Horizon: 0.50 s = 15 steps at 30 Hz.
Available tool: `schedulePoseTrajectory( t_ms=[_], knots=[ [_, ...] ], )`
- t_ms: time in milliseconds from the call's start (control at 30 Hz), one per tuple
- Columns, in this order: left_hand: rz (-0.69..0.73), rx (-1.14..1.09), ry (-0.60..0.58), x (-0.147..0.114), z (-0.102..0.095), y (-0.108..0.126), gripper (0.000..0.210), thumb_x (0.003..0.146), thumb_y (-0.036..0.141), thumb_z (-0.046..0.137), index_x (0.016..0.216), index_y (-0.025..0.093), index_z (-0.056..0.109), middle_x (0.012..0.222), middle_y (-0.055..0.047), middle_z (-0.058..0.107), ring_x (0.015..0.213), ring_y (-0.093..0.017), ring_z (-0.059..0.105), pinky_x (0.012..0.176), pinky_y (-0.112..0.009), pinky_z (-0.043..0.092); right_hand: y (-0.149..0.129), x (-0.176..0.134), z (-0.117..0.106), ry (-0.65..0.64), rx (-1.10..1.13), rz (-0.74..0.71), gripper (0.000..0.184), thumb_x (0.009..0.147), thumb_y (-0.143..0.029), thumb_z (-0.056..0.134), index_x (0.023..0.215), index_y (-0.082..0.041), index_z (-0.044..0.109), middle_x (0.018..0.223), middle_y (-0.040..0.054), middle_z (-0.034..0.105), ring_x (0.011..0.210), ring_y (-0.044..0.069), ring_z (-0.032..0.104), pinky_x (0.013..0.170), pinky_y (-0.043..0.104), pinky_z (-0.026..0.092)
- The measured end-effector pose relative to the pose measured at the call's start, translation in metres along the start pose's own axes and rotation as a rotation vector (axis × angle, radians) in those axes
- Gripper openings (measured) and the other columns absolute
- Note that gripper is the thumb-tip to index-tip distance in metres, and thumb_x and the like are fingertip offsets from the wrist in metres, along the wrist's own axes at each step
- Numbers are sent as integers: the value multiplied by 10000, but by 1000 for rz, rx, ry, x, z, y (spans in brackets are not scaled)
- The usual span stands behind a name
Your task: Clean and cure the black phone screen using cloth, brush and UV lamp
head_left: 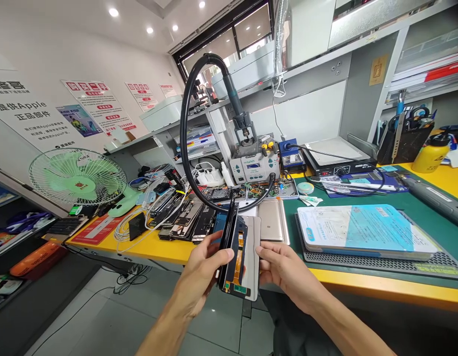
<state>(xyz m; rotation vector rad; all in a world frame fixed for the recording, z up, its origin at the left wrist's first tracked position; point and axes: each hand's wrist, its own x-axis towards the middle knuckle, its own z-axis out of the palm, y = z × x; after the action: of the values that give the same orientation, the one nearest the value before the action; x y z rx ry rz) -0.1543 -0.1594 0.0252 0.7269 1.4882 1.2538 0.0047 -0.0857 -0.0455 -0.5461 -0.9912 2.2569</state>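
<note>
Just above the front edge of the bench, my left hand (pixel 203 269) is closed around several thin dark phone screens (pixel 227 247) standing on edge. Its thumb presses on the nearest face. The phone screen (pixel 253 257) on the right of the bundle shows a grey back, an orange flex cable and a green circuit strip. My right hand (pixel 281 267) pinches the right edge of this screen between thumb and fingers. Behind it lies a gold tablet-like panel (pixel 273 222) marked "mi". Stacked phone screens and parts (pixel 187 220) lie to the left on the bench.
A hot air station (pixel 251 165) with a looping black hose (pixel 185 118) stands behind my hands. To the right, a blue-and-white box (pixel 362 230) lies on a perforated mat (pixel 384 267). A green fan (pixel 80 180), white cables (pixel 130 230) and a yellow bottle (pixel 432 153) are also on the bench.
</note>
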Motion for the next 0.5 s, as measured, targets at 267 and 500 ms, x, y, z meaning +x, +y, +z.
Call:
schedulePoseTrajectory(
  t_ms=[267,500],
  knots=[
    [15,15,5,3,-4,-5,638,774,282,745,1346,192,476,1174,-122,655,1054,-274,673,764,-324,576,0,0,3,11,-40,-1,300,898,-452,657,971,-166,708,617,-26,534,632,158,610,655,292,546],
    [3,31,-3,-1,-1,-5,600,798,271,717,1336,180,468,1127,-106,689,916,-248,706,682,-309,571,5,3,4,121,-245,-59,349,813,-498,721,833,-155,661,682,22,646,600,204,635,528,307,539]
  ],
)
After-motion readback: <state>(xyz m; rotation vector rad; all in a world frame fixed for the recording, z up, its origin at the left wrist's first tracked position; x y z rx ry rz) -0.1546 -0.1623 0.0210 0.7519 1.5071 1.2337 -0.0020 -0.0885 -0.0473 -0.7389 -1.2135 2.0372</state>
